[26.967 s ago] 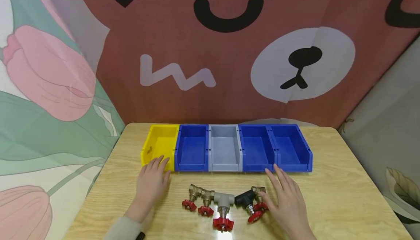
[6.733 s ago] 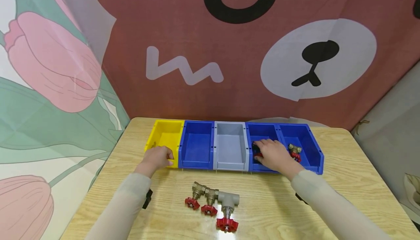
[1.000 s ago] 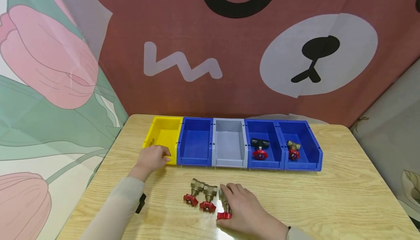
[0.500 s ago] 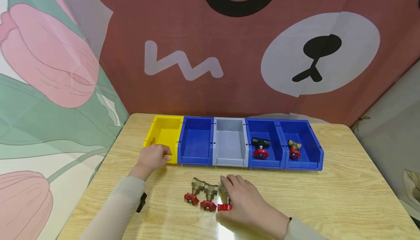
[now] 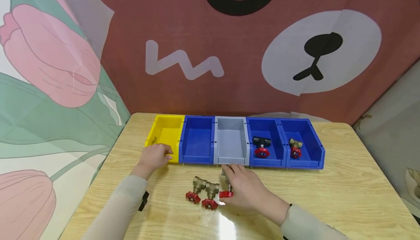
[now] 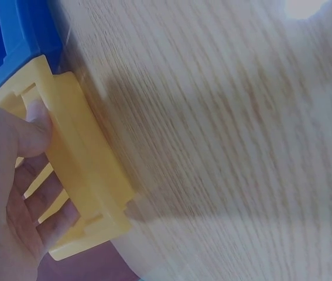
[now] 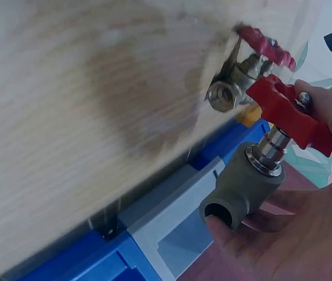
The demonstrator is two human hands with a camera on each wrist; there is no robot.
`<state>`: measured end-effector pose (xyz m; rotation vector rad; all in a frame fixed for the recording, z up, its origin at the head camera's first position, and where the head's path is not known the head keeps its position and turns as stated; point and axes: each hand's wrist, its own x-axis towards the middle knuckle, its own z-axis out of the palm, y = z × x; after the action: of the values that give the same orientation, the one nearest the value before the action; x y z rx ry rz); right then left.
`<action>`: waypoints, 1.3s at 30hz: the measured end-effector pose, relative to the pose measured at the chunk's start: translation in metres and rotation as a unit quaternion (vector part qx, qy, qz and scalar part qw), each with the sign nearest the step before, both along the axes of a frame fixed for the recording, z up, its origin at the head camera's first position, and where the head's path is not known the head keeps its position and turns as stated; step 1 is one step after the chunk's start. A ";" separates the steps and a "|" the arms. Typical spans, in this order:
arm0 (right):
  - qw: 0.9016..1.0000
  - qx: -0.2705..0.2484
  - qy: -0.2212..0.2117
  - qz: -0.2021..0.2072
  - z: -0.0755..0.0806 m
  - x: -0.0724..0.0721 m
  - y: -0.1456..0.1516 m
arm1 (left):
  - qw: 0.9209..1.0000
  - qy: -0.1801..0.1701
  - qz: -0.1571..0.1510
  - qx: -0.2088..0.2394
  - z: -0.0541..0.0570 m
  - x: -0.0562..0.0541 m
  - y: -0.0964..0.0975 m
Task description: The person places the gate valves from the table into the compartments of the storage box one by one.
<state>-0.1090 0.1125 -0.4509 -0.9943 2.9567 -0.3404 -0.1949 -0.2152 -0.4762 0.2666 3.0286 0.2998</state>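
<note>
Left hand (image 5: 155,156) gripped far-left yellow plastic bin (image 5: 168,124) | right hand (image 5: 245,185) grasped grey T-shaped, red-wheeled valve (image 7: 247,181) | I judged a slackened hold could drop it onto tabletop (image 5: 338,192)

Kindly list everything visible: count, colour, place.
Wooden table: 1, light brown, foreground
Yellow plastic bin: 1, yellow, leftmost
Blue plastic bins: 3, blue, second, fourth, fifth from left
Grey plastic bin: 1, grey, middle
T-shaped brass valves: 3, brass/red, two on table, one in rightmost bin
T-shaped black valve: 1, black/red, fourth bin
T-shaped grey valve: 1, grey/red, held
Printed backdrop: 1, multicoloured, behind
Sleeves: 2, pale, forearms
Left hand: 1, bare, on yellow bin
Right hand: 1, bare, holding grey valve
</note>
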 end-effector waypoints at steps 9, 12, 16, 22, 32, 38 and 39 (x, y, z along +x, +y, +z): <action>1.000 0.013 -0.007 0.011 0.011 -0.020 -0.001 | 1.000 0.001 -0.004 -0.001 0.002 0.001 0.000; 1.000 0.020 -0.002 0.012 0.015 -0.027 -0.002 | 1.000 -0.001 -0.003 0.001 0.000 0.000 -0.002; 1.000 0.025 0.009 0.017 0.019 -0.036 -0.003 | 1.000 -0.003 0.000 0.003 0.000 0.001 -0.003; 0.998 0.053 0.015 0.007 0.025 -0.052 0.001 | 1.000 -0.006 0.000 0.005 0.000 0.000 -0.002; 0.998 0.066 0.020 -0.004 0.032 -0.083 0.002 | 1.000 -0.013 0.003 0.004 0.000 -0.002 -0.001; 0.997 0.072 0.011 -0.009 0.031 -0.096 -0.001 | 1.000 -0.013 0.003 0.005 0.001 -0.001 -0.001; 0.997 0.078 0.011 -0.011 0.030 -0.098 -0.002 | 1.000 -0.013 0.003 0.005 0.001 -0.001 0.000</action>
<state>-0.2068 0.1107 -0.4207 -0.9555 2.9598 -0.0983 -0.1957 -0.2156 -0.4751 0.2517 3.0041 0.3176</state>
